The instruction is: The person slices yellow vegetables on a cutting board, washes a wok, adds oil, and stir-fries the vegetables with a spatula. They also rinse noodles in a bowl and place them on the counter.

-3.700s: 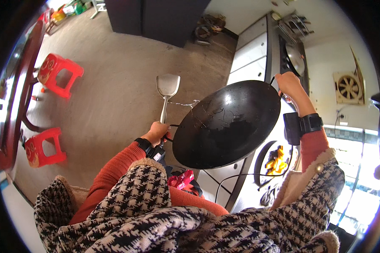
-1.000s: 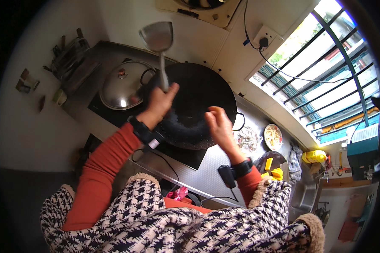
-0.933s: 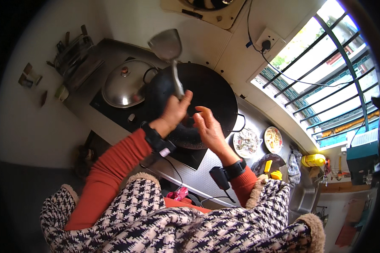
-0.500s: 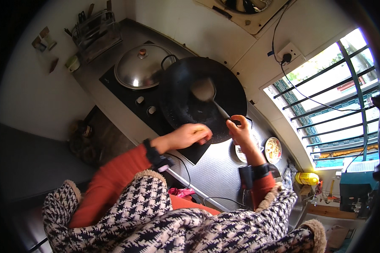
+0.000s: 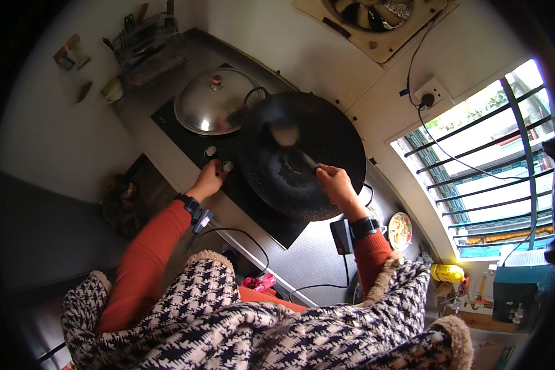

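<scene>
My right hand is closed round the dark handle of a wok spatula. Its blade, smeared by motion, is over the inside of a large black wok. The wok stands on the right side of a black cooktop and holds a little shiny residue. At the cooktop's front edge, the fingers of my left hand are curled on the right one of two pale control knobs. The other knob sits just beyond that hand.
A domed steel lid covers the left burner. On the counter to the right, a bowl of food stands beyond my right forearm. A knife rack is at the back left, a barred window at the right. Cables hang from my wrists.
My left hand has moved left from the wok's near edge to the knob. The spatula blade has shifted left in the wok, still held by my right hand.
</scene>
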{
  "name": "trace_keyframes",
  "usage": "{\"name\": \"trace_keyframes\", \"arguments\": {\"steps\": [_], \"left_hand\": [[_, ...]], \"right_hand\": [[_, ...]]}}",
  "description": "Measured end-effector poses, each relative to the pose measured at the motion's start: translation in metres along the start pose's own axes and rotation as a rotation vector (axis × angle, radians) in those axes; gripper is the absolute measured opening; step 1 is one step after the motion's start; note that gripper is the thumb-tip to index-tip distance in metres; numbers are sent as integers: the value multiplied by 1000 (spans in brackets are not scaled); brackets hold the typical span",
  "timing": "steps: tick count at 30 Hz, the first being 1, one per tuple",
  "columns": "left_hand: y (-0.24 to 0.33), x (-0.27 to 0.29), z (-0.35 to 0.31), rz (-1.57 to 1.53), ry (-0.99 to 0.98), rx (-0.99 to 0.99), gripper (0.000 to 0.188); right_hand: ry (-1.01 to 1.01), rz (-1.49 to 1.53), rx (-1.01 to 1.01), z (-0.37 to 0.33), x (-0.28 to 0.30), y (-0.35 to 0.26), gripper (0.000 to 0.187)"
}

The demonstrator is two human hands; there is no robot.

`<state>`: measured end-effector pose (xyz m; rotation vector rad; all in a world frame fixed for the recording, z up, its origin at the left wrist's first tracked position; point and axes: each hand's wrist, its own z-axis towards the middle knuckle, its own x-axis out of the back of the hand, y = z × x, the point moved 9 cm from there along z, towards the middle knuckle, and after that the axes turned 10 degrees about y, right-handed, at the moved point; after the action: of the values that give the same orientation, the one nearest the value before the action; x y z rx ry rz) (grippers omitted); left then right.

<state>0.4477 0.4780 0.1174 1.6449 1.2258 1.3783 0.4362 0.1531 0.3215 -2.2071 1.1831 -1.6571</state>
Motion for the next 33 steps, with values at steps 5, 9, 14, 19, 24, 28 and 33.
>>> {"name": "trace_keyframes", "arguments": {"steps": [5,9,14,19,24,28,33], "left_hand": [[0,-10,4,213,-1,-206,32],[-18,5,-21,53,112,-172,27],[-53,14,-61,-41,176,112,20],[-39,3,-82,-107,150,65,20],[-34,-9,-95,-125,138,147,23],[-39,-10,-114,-171,117,184,23],[-63,-26,-137,-238,108,290,19]], "right_hand": [[-13,-120,35,15,49,11,36],[-186,-433,200,-15,97,16,24],[-72,-452,266,-28,52,33,28],[159,-99,319,0,-14,37,35],[267,129,322,25,-15,18,36],[294,49,393,24,5,-29,37],[404,-264,818,-31,18,-105,39]]}}
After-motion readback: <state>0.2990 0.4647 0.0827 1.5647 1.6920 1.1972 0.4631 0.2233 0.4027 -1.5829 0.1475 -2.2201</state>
